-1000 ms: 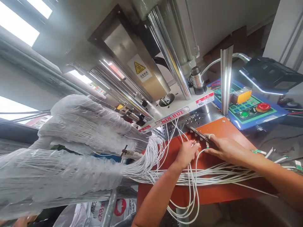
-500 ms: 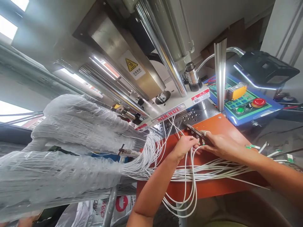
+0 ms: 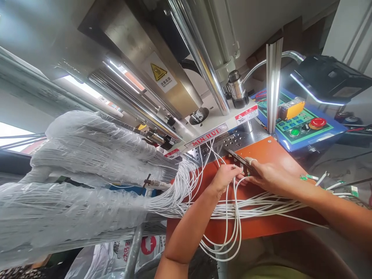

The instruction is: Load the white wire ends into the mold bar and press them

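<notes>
My right hand (image 3: 260,172) grips a dark metal bar with slots (image 3: 236,155), tilted over the orange worktop (image 3: 281,159). Fingers of my left hand (image 3: 226,176) are pinched at the bar's near side, on the end of a white cable (image 3: 235,193). Below that hand, white cables hang in loops past the worktop's front edge. Small pale and green pieces sit along the bar, partly covered by my fingers. Other white cables (image 3: 213,149) run up under the press plate marked MIN-HUI (image 3: 206,137).
Plastic-wrapped cable bundles (image 3: 87,217) fill the left side. More white cables (image 3: 261,209) lie across the worktop, with green-tipped ends at right. A blue control box (image 3: 308,131) with a red button stands at the right, behind an upright metal profile (image 3: 273,89).
The view has shifted slightly. Both hands stay at the bar with the cable, with only slight finger movement at most.
</notes>
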